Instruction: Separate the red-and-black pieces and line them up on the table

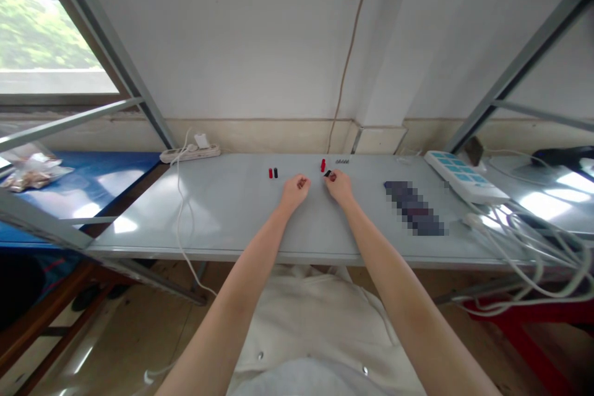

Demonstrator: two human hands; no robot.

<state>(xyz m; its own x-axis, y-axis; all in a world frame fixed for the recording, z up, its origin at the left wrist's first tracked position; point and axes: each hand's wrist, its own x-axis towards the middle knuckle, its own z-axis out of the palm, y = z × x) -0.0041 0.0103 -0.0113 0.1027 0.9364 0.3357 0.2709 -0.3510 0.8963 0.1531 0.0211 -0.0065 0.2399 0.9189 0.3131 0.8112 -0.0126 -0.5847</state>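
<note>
The right hand [341, 187] has its fingers closed on a small black piece [328, 173]; the left hand's [294, 192] fingers curl, whether around anything cannot be told.

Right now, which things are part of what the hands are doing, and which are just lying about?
Seem part of it:
black bit in the right hand
red bit nearby
red piece, black piece, near the left hand
row of metal bits

Just lying about:
power strip at right
plastic bag
blurred dark thing
</note>
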